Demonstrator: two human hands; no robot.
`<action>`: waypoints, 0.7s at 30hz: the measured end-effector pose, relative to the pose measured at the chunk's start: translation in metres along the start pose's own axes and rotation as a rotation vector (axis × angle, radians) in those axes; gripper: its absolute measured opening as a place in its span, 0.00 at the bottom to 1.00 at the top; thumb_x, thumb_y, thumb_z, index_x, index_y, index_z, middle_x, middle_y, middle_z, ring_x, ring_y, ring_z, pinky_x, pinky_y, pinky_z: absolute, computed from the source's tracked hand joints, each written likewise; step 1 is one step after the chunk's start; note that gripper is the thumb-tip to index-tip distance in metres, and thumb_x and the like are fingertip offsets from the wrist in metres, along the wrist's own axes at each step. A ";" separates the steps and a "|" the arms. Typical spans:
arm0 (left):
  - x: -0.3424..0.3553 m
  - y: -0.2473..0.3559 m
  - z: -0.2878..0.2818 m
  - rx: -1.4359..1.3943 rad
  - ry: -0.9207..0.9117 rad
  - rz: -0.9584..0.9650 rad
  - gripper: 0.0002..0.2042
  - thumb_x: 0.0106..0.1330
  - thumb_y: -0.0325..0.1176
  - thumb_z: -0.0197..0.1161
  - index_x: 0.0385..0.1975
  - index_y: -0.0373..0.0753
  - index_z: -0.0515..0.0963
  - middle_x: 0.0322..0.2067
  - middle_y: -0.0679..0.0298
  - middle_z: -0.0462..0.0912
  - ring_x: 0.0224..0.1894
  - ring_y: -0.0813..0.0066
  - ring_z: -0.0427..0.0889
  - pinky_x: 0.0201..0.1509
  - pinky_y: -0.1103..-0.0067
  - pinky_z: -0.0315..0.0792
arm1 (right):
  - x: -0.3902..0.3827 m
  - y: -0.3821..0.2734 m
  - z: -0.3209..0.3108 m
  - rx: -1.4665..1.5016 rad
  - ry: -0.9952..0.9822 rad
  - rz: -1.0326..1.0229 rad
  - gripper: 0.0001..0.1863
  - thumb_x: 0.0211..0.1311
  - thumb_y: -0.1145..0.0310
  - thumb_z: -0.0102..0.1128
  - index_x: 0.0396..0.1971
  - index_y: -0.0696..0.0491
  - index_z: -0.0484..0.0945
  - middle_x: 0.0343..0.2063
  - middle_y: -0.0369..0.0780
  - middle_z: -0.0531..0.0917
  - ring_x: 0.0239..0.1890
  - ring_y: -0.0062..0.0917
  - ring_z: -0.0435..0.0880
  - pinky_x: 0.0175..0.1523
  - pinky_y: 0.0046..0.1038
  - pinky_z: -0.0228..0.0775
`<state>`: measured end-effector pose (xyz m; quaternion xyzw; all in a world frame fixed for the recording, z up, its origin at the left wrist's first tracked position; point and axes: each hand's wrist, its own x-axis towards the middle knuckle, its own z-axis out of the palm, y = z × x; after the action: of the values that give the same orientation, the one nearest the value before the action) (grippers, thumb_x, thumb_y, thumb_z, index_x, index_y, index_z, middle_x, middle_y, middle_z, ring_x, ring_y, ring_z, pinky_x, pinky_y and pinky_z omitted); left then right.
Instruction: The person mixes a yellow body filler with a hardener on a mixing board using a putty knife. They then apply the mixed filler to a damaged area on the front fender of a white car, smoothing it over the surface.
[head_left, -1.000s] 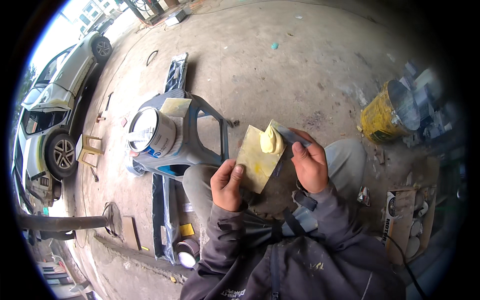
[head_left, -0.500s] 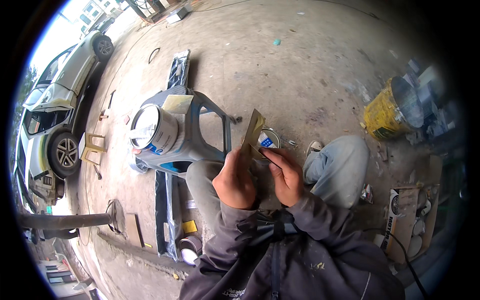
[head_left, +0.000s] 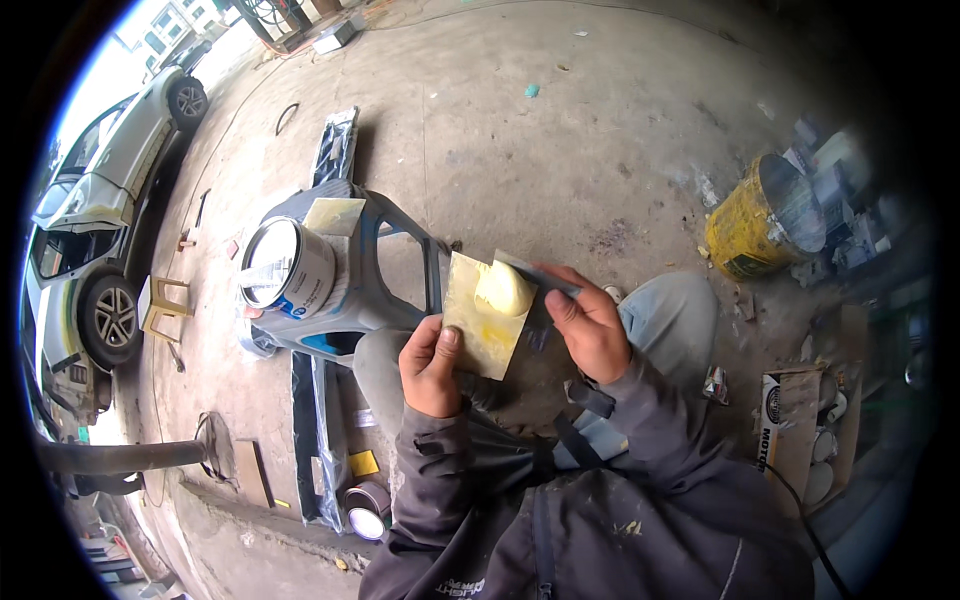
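My left hand (head_left: 432, 365) grips a thin yellowish board (head_left: 485, 345), its thumb on the lower left edge. A smooth pale yellow blob of paste (head_left: 504, 287) lies on the board's upper part. My right hand (head_left: 590, 330) holds a grey flat spreader (head_left: 550, 283), whose blade meets the paste from the right. Left of both hands stands a grey plastic stool (head_left: 365, 302), with a large white-and-blue can (head_left: 305, 270) and a pale square plate (head_left: 335, 214) on its top.
A white car (head_left: 105, 200) with an open door stands at left, near a small stool (head_left: 165, 300). A yellow bucket (head_left: 740, 225) is at right, above a cardboard box (head_left: 840, 430). Wrapped strips (head_left: 305, 430), an open can (head_left: 366, 512) and a metal pipe (head_left: 120, 455) are lower left.
Half a second ago the board was tilted up on edge with my hands close together; now its face is turned up again, showing the paste, and my hands are farther apart.
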<state>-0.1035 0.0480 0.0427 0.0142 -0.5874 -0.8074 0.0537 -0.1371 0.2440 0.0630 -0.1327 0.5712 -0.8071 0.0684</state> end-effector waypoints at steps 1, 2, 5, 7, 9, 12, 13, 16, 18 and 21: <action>0.000 0.001 -0.001 -0.033 0.008 -0.004 0.10 0.70 0.31 0.54 0.41 0.30 0.76 0.33 0.68 0.79 0.35 0.85 0.73 0.43 0.86 0.66 | -0.002 0.017 0.000 -0.149 -0.002 -0.064 0.17 0.72 0.70 0.47 0.55 0.61 0.72 0.51 0.38 0.78 0.56 0.19 0.71 0.61 0.22 0.60; -0.001 0.003 -0.001 -0.066 0.016 -0.008 0.10 0.70 0.30 0.54 0.42 0.29 0.75 0.34 0.68 0.80 0.36 0.85 0.73 0.43 0.86 0.66 | -0.004 0.027 -0.003 -0.166 0.035 -0.063 0.17 0.72 0.70 0.46 0.55 0.61 0.72 0.51 0.38 0.78 0.55 0.19 0.72 0.60 0.22 0.61; -0.005 0.006 0.004 0.182 0.142 0.127 0.12 0.70 0.31 0.55 0.44 0.29 0.75 0.36 0.67 0.80 0.37 0.82 0.75 0.45 0.85 0.68 | -0.008 0.036 0.002 -0.137 0.197 -0.131 0.16 0.72 0.71 0.45 0.55 0.60 0.72 0.49 0.41 0.79 0.52 0.22 0.75 0.57 0.24 0.64; -0.010 0.013 0.014 0.547 0.224 0.263 0.09 0.69 0.26 0.54 0.43 0.29 0.75 0.31 0.62 0.81 0.34 0.81 0.77 0.41 0.83 0.71 | -0.006 0.027 0.016 -0.239 0.233 -0.255 0.16 0.71 0.72 0.45 0.53 0.60 0.73 0.48 0.42 0.79 0.50 0.25 0.77 0.56 0.24 0.66; -0.014 0.014 0.028 0.825 0.282 0.405 0.08 0.67 0.23 0.52 0.42 0.31 0.76 0.28 0.57 0.82 0.32 0.80 0.78 0.39 0.82 0.72 | -0.005 0.028 0.026 -0.411 0.228 -0.371 0.15 0.70 0.73 0.45 0.52 0.60 0.74 0.45 0.45 0.79 0.48 0.32 0.79 0.53 0.26 0.68; -0.009 0.018 0.034 0.848 0.278 0.455 0.08 0.67 0.24 0.53 0.42 0.31 0.77 0.28 0.58 0.82 0.33 0.80 0.79 0.38 0.83 0.72 | -0.015 0.031 0.043 -0.471 0.194 -0.392 0.14 0.69 0.73 0.48 0.51 0.60 0.75 0.46 0.46 0.79 0.48 0.33 0.79 0.52 0.27 0.69; -0.007 0.018 0.032 0.862 0.281 0.454 0.08 0.67 0.23 0.53 0.42 0.30 0.76 0.28 0.58 0.82 0.34 0.80 0.80 0.38 0.82 0.72 | -0.017 0.036 0.041 -0.483 0.144 -0.364 0.14 0.69 0.73 0.48 0.51 0.60 0.75 0.46 0.46 0.79 0.48 0.33 0.79 0.53 0.27 0.68; -0.004 0.024 0.029 0.821 0.322 0.407 0.09 0.67 0.23 0.53 0.43 0.30 0.76 0.28 0.57 0.83 0.34 0.79 0.80 0.39 0.82 0.73 | -0.024 0.042 0.028 -0.462 0.086 -0.271 0.14 0.69 0.73 0.47 0.51 0.60 0.75 0.46 0.45 0.79 0.48 0.33 0.79 0.54 0.26 0.68; -0.004 0.024 0.026 0.831 0.316 0.448 0.09 0.67 0.23 0.53 0.43 0.30 0.76 0.29 0.56 0.83 0.34 0.77 0.81 0.39 0.81 0.73 | -0.024 0.039 0.016 -0.367 0.166 -0.206 0.15 0.70 0.73 0.47 0.51 0.61 0.74 0.46 0.45 0.79 0.48 0.31 0.79 0.54 0.26 0.67; -0.007 0.017 0.024 0.878 0.250 0.505 0.09 0.66 0.22 0.53 0.43 0.30 0.76 0.30 0.56 0.83 0.35 0.76 0.82 0.40 0.80 0.74 | -0.010 0.011 0.011 -0.141 0.305 -0.262 0.15 0.71 0.72 0.46 0.52 0.62 0.73 0.46 0.43 0.79 0.48 0.27 0.78 0.55 0.25 0.66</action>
<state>-0.0971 0.0661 0.0661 -0.0102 -0.8449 -0.4391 0.3054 -0.1243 0.2330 0.0544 -0.0865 0.6080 -0.7778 -0.1339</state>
